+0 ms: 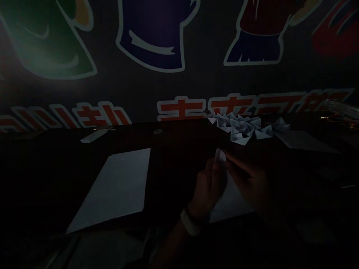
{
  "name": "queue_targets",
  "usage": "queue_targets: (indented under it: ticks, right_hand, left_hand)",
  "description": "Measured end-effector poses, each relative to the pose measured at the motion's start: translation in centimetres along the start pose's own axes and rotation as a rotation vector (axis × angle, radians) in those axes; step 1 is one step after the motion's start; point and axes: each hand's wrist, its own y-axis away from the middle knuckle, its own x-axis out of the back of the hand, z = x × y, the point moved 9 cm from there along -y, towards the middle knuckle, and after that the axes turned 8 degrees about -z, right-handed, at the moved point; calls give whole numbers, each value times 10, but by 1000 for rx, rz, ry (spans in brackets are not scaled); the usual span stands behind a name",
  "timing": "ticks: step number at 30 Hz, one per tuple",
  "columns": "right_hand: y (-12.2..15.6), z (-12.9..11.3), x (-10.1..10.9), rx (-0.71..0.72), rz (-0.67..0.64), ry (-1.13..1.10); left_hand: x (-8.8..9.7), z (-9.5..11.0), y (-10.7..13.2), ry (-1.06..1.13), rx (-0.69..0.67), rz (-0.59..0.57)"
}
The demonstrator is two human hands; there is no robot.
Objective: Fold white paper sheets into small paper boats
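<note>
The left hand (206,185) and right hand (251,183) pinch folded paper (220,155) between their fingers (239,162) — best creased slowly, edges matched (in dim light).

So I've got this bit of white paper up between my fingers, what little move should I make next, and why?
I'd probably run your right hand along the white paper's edge while your left hand steadies it: it stands between both hands' fingertips, and the paper boats beyond suggest folding. It's too dark to judge creases.
</note>
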Motion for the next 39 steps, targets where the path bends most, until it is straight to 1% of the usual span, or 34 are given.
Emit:
queue_targets:
  ticks: [2, 5, 8, 10, 12, 15, 17, 20, 22, 24, 26, 29, 33, 36, 39]
  right_hand:
    - [1, -3, -2, 36, -31, 76]
    - [2, -4, -8, 66, -88, 166]
    - [1, -5, -7, 72, -84, 194]
    - [-2, -5, -4, 58, -59, 132]
    - [-4, -1, -1, 13, -31, 31]
    - [-7, 11, 4, -105, 13, -129]
    - [-7, 21, 4, -187, 19, -243]
    - [-8, 36, 2, -310, -13, -388]
    - [-9, 44, -1, -379, -60, -466]
    - [-9, 49, -3, -425, -102, -535]
    - [-8, 51, -3, -451, -112, -570]
    - [-8, 48, -1, -435, -94, -537]
    - [-5, 41, -5, -389, -108, -477]
    - [-4, 37, -6, -352, -142, -440]
    - [-5, 32, -1, -313, -141, -411]
  left_hand:
    - [-2, 4, -3, -25, -32, -24]
    - [-2, 4, -6, -80, -25, -16]
    - [-4, 3, -8, -131, -25, -10]
    - [-7, 4, -7, -176, -40, -12]
    - [-10, 6, -6, -226, -56, -20]
    - [-12, 7, -4, -306, -64, -16]
    - [-11, 8, -3, -369, -61, -7]
    - [-12, 8, -4, -485, -57, -5]
    - [-13, 7, -4, -559, -53, -20]
    - [-14, 7, -4, -622, -63, -39]
    - [-15, 9, -3, -643, -84, -58]
    - [-16, 13, -2, -573, -123, -81]
    - [-5, 18, -3, -400, -129, -6]
    - [-1, 22, -6, -218, -159, 5]
    - [4, 22, -7, -73, -165, 29]
